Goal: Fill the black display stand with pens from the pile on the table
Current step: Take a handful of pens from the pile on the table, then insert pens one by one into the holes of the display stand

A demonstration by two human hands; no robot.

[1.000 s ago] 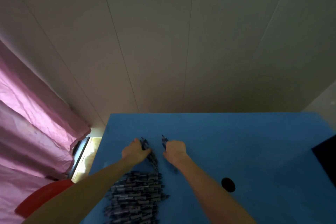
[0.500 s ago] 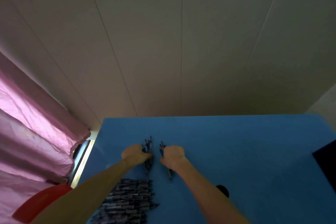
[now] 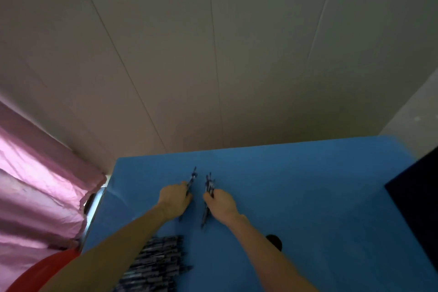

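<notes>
My left hand grips a small bunch of dark pens whose tips point away from me. My right hand grips a second bunch of pens, held upright-slanted just right of the first. Both hands hover side by side over the blue table, a short gap between them. The pile of pens lies near the table's front left, partly under my left forearm. A black panel, likely the display stand, shows at the right edge, cut off by the frame.
A round black hole or cap sits in the table behind my right forearm. A pink curtain hangs at the left, a red object below it. A pale panelled wall rises behind the table's far edge.
Both hands have drifted right and slightly away from the pile with their pens, the bunches now more upright. The view has tilted so the black panel at the right shows more.
</notes>
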